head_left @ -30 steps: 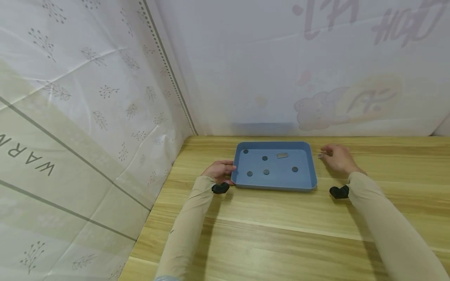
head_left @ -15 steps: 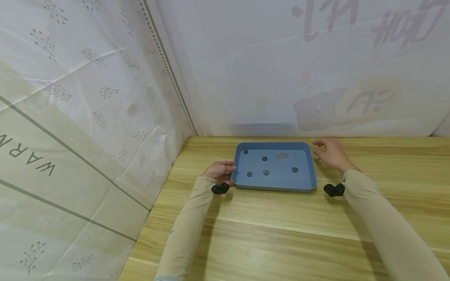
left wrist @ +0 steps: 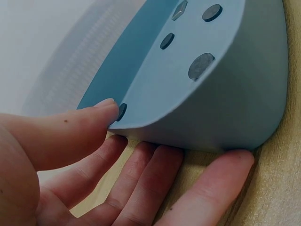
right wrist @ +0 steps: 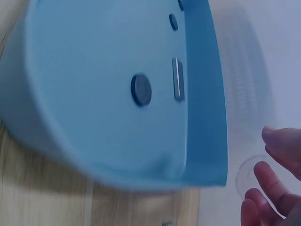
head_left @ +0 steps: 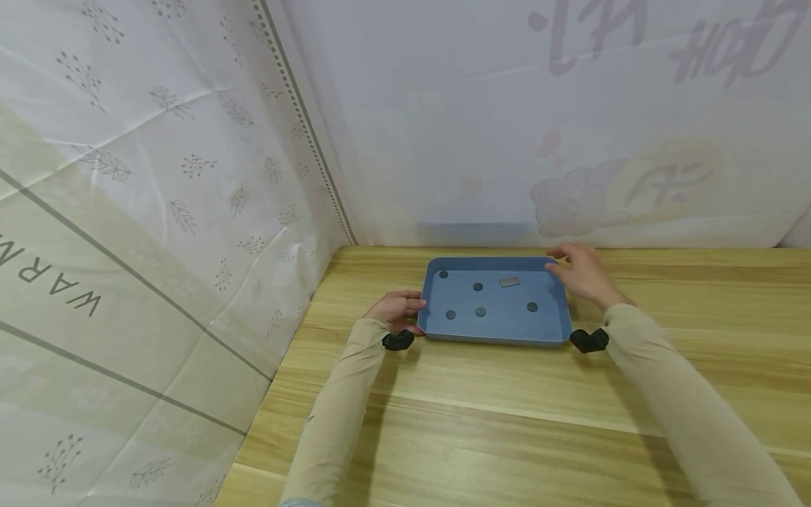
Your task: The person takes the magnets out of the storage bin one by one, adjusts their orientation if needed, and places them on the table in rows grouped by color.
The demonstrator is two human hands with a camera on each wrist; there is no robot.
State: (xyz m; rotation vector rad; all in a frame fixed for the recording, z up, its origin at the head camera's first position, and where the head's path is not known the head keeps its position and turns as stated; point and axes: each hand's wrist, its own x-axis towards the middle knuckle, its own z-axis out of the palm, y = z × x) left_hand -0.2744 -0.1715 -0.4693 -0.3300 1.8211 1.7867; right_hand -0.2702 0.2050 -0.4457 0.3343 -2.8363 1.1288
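Note:
A shallow blue tray (head_left: pixel 494 331) lies on the wooden table. Coin-like grey discs (head_left: pixel 480 311) and a small silver rectangular bar (head_left: pixel 510 282) lie inside it. My left hand (head_left: pixel 394 310) holds the tray's left side. In the left wrist view one fingertip (left wrist: pixel 109 107) overlaps the rim, and the other fingers meet the outer wall and base. My right hand (head_left: pixel 586 273) hovers by the far right corner of the tray. In the right wrist view its fingers (right wrist: pixel 270 181) are apart, with nothing between them. Whether it touches the rim, I cannot tell.
A small metal piece (right wrist: pixel 168 223) sits on the table beside the tray, cut off by the frame. Printed cloth (head_left: pixel 443 141) hangs behind the table (head_left: pixel 443 422) and along its left side. The table's left edge runs close to the left forearm.
My right hand has moved left from the table beside the tray to the tray's far right corner, leaving the small metal piece it had at its fingertips. The left hand and tray stay put.

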